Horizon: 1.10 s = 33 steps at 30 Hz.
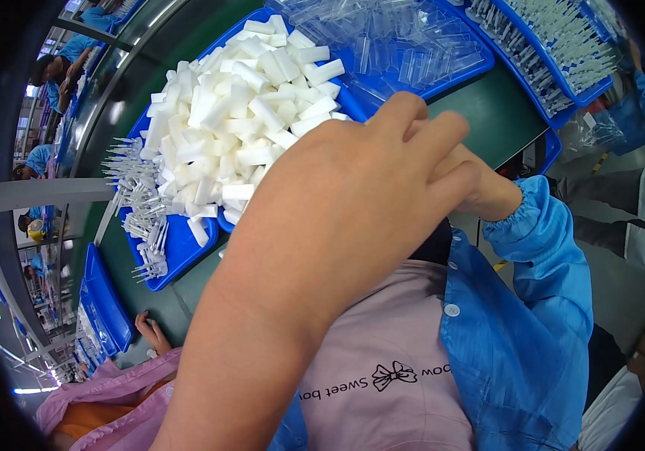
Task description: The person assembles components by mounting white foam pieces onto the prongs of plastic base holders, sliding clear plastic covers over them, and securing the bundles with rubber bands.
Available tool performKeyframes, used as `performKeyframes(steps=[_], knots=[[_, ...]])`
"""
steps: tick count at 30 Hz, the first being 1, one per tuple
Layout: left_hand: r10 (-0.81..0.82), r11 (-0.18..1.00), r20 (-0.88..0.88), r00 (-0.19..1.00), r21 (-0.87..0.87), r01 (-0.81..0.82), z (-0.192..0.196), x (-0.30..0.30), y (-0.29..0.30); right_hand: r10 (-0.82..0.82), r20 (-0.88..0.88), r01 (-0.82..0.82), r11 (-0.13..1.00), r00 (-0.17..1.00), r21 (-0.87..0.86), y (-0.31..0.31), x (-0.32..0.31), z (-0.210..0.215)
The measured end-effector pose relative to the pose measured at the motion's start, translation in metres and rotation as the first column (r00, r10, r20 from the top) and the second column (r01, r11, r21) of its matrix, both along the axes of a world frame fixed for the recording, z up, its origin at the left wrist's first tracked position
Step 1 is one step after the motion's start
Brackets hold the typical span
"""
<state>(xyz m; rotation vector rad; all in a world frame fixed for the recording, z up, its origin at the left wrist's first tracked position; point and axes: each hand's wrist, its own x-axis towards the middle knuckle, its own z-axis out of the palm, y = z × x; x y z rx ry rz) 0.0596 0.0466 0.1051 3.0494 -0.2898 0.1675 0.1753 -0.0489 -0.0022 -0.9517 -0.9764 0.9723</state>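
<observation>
My left hand (pixel 352 188) reaches up close across the middle, its back turned to the camera and its fingers curled inward. Anything in those fingers is hidden. Behind it, my right hand (pixel 491 188) comes out of a blue elastic cuff; its fingers are covered by the left hand. Both hands meet in front of my body. Beyond the left hand lies a big heap of white foam-like blocks (pixel 239 98) on a blue tray. Thin clear plastic pieces (pixel 443 64) fill another blue tray (pixel 443 89) behind the fingers.
Small grey-white stick-like parts (pixel 142 203) lie left of the heap. More thin white parts (pixel 555 45) stand in blue trays at the far right. A blue tray (pixel 108 301) sits at the green table's left. Another person's hand (pixel 153 333) rests by the table edge.
</observation>
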Motion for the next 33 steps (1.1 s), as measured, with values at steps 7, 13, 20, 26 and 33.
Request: performKeyframes(steps=[7,13,20,26,33], knots=[[0.017,0.999,-0.087,0.996,-0.049,-0.022,0.002,-0.003,-0.006,0.053,0.251,-0.023,0.992,0.967,-0.121,0.002,0.000,-0.017],[0.016,0.997,-0.083,0.996,-0.071,-0.021,0.005,-0.003,-0.002,0.006,0.092,0.001,0.996,0.996,-0.085,-0.003,-0.003,-0.001],[0.024,0.988,-0.081,0.996,-0.147,-0.036,0.003,-0.006,-0.005,0.115,-0.100,-0.130,0.978,0.988,-0.162,-0.003,0.002,-0.006],[0.029,0.978,-0.082,0.996,-0.205,-0.046,0.001,-0.006,-0.006,0.101,0.088,-0.093,0.992,0.991,-0.091,0.000,0.004,-0.017],[0.020,0.984,-0.033,0.999,-0.177,-0.026,-0.001,-0.007,-0.008,0.135,-0.037,-0.139,0.971,0.990,-0.192,-0.004,0.004,0.007]])
